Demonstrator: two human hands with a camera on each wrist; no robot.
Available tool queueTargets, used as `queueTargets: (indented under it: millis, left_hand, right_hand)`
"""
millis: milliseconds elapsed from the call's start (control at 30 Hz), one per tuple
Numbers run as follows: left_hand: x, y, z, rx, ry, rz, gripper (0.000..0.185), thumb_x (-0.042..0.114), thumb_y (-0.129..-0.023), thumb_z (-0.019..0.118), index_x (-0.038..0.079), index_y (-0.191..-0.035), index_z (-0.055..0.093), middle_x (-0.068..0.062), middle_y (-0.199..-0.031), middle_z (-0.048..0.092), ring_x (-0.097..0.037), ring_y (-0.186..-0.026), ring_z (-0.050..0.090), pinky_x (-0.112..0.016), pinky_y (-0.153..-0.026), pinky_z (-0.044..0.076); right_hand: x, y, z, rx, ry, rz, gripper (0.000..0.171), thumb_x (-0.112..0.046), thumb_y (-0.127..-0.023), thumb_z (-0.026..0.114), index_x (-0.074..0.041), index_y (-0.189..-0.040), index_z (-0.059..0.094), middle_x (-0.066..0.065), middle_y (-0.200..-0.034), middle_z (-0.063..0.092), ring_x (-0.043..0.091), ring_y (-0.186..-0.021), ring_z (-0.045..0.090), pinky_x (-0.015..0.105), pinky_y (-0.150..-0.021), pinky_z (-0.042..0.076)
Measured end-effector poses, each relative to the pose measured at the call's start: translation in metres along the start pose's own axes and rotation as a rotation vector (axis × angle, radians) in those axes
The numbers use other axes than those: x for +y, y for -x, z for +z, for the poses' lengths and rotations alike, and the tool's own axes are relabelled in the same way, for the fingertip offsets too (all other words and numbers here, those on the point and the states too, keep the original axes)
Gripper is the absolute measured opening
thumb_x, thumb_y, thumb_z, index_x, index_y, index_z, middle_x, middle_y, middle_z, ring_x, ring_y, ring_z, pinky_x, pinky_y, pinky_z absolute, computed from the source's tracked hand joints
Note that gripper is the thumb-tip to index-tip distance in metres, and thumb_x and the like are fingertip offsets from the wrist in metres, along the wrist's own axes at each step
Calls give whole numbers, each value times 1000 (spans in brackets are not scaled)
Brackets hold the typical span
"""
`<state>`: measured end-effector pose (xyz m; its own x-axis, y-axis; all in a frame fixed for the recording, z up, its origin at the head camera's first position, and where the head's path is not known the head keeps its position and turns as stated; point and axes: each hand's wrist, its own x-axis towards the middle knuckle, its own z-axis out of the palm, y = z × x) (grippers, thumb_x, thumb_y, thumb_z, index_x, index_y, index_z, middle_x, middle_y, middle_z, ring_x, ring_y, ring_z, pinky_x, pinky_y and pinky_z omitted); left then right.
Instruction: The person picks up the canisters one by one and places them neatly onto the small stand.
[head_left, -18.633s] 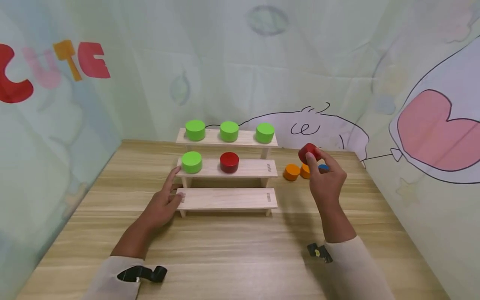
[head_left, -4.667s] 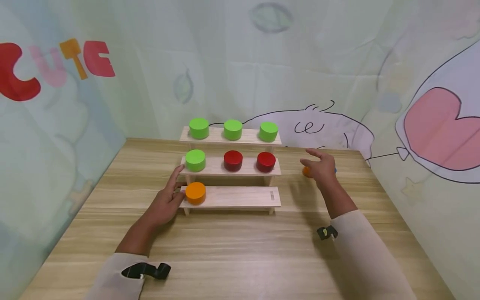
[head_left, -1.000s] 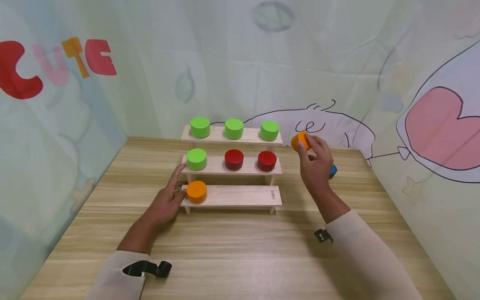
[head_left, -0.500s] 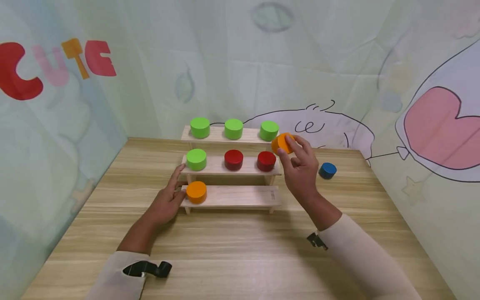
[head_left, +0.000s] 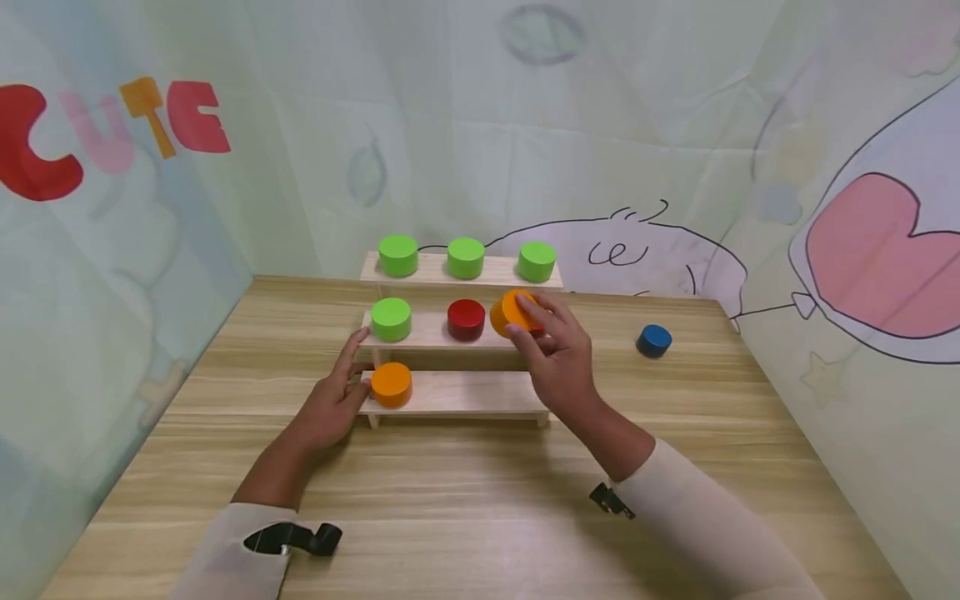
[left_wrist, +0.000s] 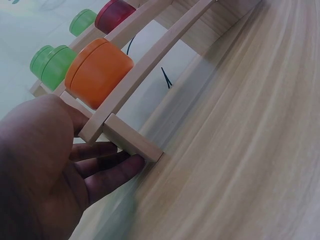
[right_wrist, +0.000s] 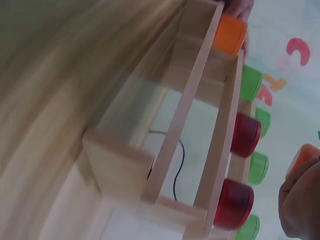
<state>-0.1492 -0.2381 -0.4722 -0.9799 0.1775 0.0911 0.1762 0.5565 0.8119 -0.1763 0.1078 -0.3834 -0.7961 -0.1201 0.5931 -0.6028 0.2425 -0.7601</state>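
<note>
My right hand (head_left: 558, 354) pinches an orange round block (head_left: 512, 314), tilted, between thumb and fingers. It is raised in front of the middle shelf of a three-step wooden rack (head_left: 480, 392) and partly covers a red block (right_wrist: 233, 204) there. My left hand (head_left: 330, 408) grips the rack's left end, fingers against the side support (left_wrist: 131, 137) in the left wrist view. Another orange block (head_left: 392, 384) sits at the bottom shelf's left end, beside my left thumb. The middle shelf also bears a green block (head_left: 392, 320) and a red block (head_left: 466, 320).
Three green blocks, one of them in the middle (head_left: 466, 258), stand on the top shelf. A blue round block (head_left: 654, 341) lies on the wooden table (head_left: 465, 517) right of the rack. Printed cloth walls (head_left: 300, 167) rise behind and at both sides.
My right hand has carried the second orange block left from beside the rack to in front of its middle shelf. Earlier, a red block joined the middle shelf and an orange one the bottom shelf.
</note>
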Motion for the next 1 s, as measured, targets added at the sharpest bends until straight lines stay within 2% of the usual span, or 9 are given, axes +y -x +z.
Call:
queueTargets:
  millis: [100, 267, 467, 733, 1000]
  left_hand:
    - [1, 0, 0, 0, 4, 1, 80, 15, -116, 42, 46, -175, -2, -35, -162, 50, -56, -140, 61, -73, -116, 45]
    - [2, 0, 1, -4, 7, 2, 80, 15, -115, 42, 46, -175, -2, -35, -162, 50, -56, -139, 62, -73, -115, 46]
    - [2, 0, 0, -1, -5, -7, 80, 14, -116, 41, 45, -175, -3, -35, -161, 51, -56, -138, 62, -73, -116, 45]
    - [2, 1, 1, 0, -6, -7, 80, 14, -115, 42, 44, -175, -3, -35, -162, 51, -56, -136, 63, -73, -115, 46]
    - [2, 1, 0, 0, -2, -3, 80, 15, -116, 42, 46, -175, -3, -35, -162, 50, -56, -139, 62, -73, -116, 45]
  right_hand:
    - [-4, 4, 7, -59, -38, 78, 46, -8, -101, 77, -5, -147, 69, 17, -149, 63, 36, -117, 75, 21, -86, 63]
    - [-4, 13, 15, -169, -77, 140, 47, -7, -99, 79, -7, -146, 71, 15, -151, 64, 35, -127, 73, 26, -89, 64]
    - [-1, 22, 24, -295, -31, 235, 49, -14, -98, 83, -17, -146, 72, 8, -153, 65, 29, -129, 71, 23, -82, 63]
    - [0, 27, 35, -350, 3, 379, 47, -19, -96, 86, -22, -142, 76, 1, -149, 71, 25, -136, 66, 27, -81, 61]
    - [6, 30, 43, -389, 43, 390, 45, -12, -95, 85, -14, -139, 77, 6, -148, 72, 28, -137, 67, 25, -80, 60]
